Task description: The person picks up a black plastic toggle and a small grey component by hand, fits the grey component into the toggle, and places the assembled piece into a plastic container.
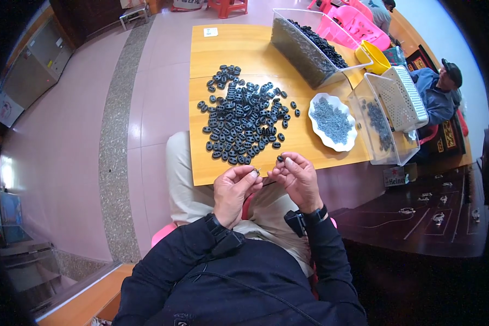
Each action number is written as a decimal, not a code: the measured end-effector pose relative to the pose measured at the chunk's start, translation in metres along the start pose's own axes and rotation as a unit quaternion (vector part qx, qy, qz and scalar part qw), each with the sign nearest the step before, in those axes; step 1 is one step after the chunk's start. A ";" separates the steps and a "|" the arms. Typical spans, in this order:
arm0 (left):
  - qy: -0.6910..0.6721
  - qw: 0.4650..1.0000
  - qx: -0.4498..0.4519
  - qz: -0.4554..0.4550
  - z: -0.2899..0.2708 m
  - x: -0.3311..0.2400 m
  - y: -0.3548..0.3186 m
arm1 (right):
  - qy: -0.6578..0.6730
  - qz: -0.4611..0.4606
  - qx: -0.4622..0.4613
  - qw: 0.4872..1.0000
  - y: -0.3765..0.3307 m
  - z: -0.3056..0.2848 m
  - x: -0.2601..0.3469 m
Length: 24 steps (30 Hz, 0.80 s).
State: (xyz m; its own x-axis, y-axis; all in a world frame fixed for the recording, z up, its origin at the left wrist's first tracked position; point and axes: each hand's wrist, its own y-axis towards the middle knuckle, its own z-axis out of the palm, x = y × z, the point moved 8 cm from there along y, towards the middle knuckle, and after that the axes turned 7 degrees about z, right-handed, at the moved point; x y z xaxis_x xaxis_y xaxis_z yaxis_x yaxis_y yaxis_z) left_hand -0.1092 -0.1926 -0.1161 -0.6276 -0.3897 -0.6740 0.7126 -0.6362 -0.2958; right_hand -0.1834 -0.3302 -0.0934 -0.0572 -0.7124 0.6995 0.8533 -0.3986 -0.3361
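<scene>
My left hand [234, 193] is closed at the table's near edge, thumb and forefinger pinching a small metallic-looking piece [256, 171] too tiny to make out fully. Just to its right, my right hand [300, 183] pinches a small black plastic piece [280, 158] between thumb and fingertips. The two hands are close together but apart. Beyond them spreads a loose heap of black oval two-hole plastic pieces [244, 117]. A scalloped white dish [351, 140] on the right contains many tiny grey pieces [331, 118].
A large clear bin [293, 54] of black parts stands at the far right of the wooden table [223, 49]. Nearer are another clear bin [383, 149], a white perforated basket [402, 98] and a yellow container [374, 57]. Another person [437, 89] sits at the right.
</scene>
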 end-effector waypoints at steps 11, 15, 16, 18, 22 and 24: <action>-0.002 1.000 0.000 0.007 -0.001 0.002 0.001 | -0.037 -0.049 0.002 0.998 0.002 -0.012 0.007; -0.002 1.000 0.001 0.006 0.000 0.001 0.000 | -0.024 -0.028 0.013 0.999 0.003 -0.010 0.005; -0.004 1.000 0.001 0.005 0.000 0.001 0.000 | -0.024 -0.028 0.014 0.999 0.003 -0.009 0.005; -0.002 1.000 -0.001 0.006 0.000 0.001 0.001 | -0.030 -0.012 0.006 0.999 0.005 -0.009 0.002; -0.009 1.000 -0.002 0.005 0.001 0.001 0.000 | -0.032 -0.023 -0.007 0.999 0.003 -0.007 0.005; -0.008 1.000 -0.001 0.006 0.000 0.002 0.001 | -0.038 -0.032 0.004 0.999 0.004 -0.012 0.007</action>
State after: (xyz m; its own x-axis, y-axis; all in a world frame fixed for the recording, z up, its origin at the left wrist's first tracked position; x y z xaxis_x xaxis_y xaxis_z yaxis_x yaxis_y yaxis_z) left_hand -0.1097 -0.1939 -0.1173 -0.6245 -0.4075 -0.6663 0.7201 -0.6307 -0.2892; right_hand -0.1865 -0.3437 -0.0973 -0.0729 -0.6396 0.7652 0.8536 -0.4368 -0.2837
